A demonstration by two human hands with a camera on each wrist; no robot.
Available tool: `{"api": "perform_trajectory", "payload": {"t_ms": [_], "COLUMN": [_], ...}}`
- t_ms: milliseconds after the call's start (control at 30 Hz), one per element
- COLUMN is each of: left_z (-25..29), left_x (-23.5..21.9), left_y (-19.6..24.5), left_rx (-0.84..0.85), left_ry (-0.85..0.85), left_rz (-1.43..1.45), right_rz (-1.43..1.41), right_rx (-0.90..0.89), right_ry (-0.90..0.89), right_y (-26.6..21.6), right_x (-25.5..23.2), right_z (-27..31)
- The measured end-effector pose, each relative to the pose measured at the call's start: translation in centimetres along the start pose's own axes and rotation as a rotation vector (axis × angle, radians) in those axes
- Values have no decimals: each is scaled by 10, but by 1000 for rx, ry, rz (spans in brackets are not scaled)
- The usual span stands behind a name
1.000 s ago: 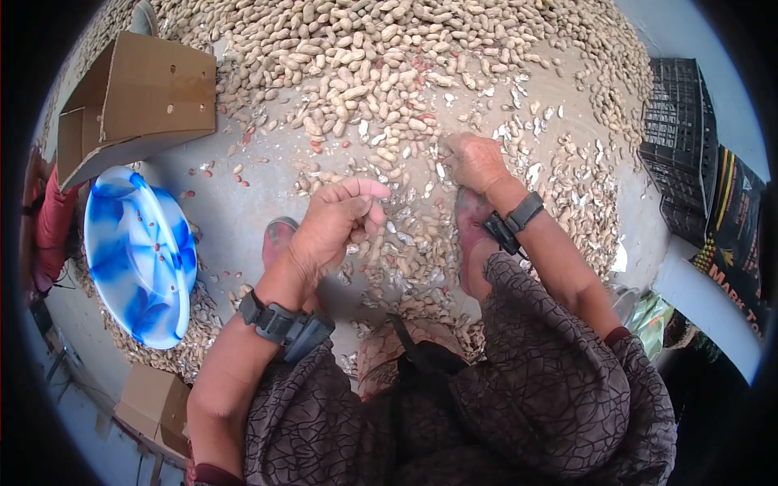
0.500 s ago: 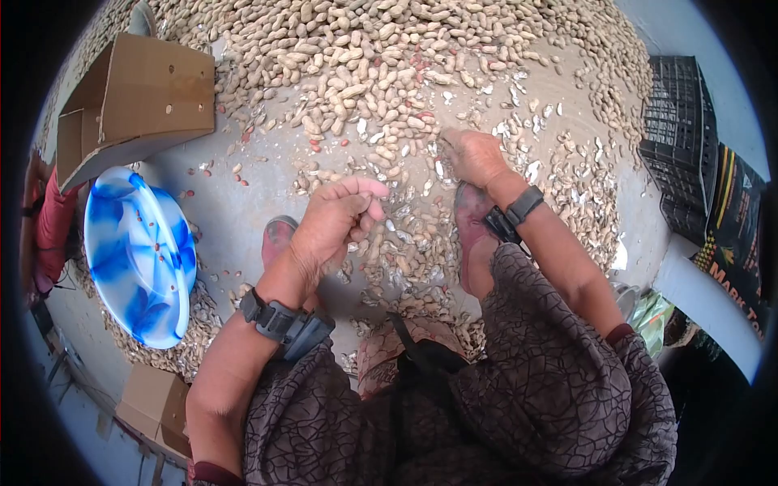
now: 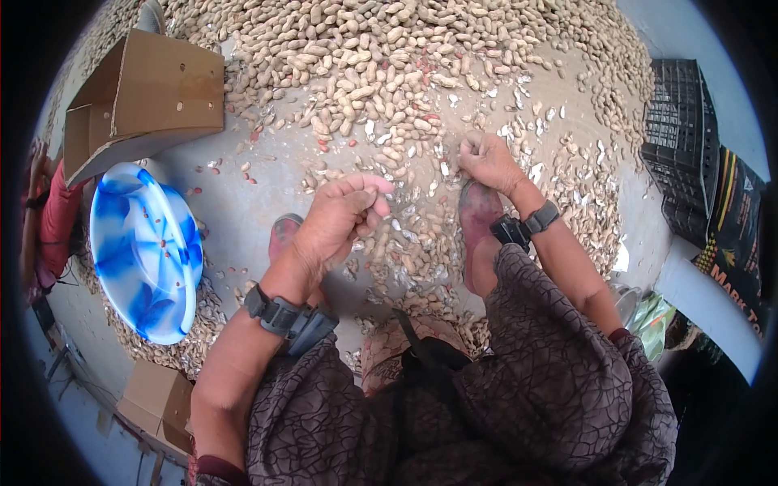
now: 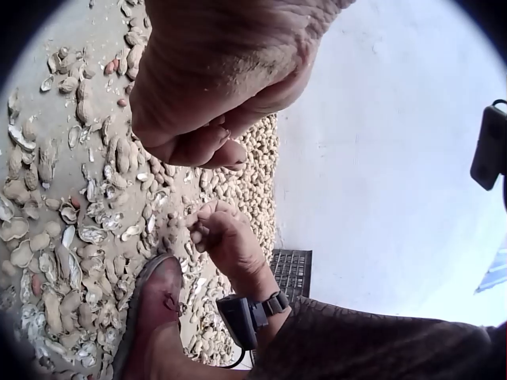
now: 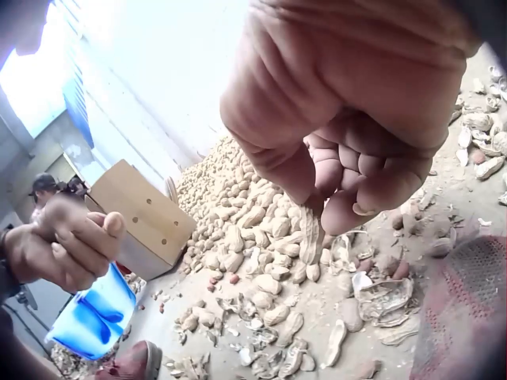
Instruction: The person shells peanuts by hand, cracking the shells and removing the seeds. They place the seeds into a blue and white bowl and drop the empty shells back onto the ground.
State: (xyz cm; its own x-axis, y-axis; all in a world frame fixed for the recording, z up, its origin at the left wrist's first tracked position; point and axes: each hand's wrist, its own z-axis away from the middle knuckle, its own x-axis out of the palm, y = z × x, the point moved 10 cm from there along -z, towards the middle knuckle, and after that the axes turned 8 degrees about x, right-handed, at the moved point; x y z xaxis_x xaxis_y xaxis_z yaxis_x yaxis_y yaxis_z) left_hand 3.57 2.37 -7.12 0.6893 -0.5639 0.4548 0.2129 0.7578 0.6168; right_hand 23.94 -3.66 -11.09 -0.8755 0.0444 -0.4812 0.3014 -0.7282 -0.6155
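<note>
The left hand [image 3: 334, 217] hovers above scattered shells with its fingers curled and thumb against the index finger; anything inside it is hidden. Its curled fingers also show in the left wrist view, where the hand [image 4: 226, 71] fills the top. Near the shoe, the right hand [image 3: 493, 164] is low over the floor. In the right wrist view, thumb and fingers of that hand [image 5: 348, 103] pinch the end of an unshelled peanut [image 5: 311, 241], which points down. Whole peanuts [image 3: 365, 81] and broken shells [image 3: 417, 243] lie around both hands.
A blue-and-white basin [image 3: 134, 263] with a few kernels stands at the left, below an open cardboard box [image 3: 166, 93]. Black crates [image 3: 681, 134] and a printed sack [image 3: 733, 243] are at the right. Pink shoes [image 3: 478, 211] flank the shells.
The right hand has drawn back slightly to the right, and its curled fingers show more plainly. The left hand keeps nearly the same pose. The head view has shifted a little.
</note>
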Motion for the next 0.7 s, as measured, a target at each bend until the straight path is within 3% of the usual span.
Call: {"api": "perform_trajectory", "payload": {"t_ms": [33,267,467,700], "left_z": [1,10,29,92], "left_x": [2,36,89,135], "left_y": [1,36,93,152], "left_rx": [-1,78,233,393], "left_ry": [-12,-90,-322,-382], "left_rz": [2,-164,-171,-124], "right_rz": [-298,-383,-390,-508], "right_rx": [42,-90,-250,-393], "right_ry": [-108,-309,-301,-202], "right_y": [-5,-99,-171,-226], "right_x": [5,-11,-40,-81], "right_z": [6,55,101,166]}}
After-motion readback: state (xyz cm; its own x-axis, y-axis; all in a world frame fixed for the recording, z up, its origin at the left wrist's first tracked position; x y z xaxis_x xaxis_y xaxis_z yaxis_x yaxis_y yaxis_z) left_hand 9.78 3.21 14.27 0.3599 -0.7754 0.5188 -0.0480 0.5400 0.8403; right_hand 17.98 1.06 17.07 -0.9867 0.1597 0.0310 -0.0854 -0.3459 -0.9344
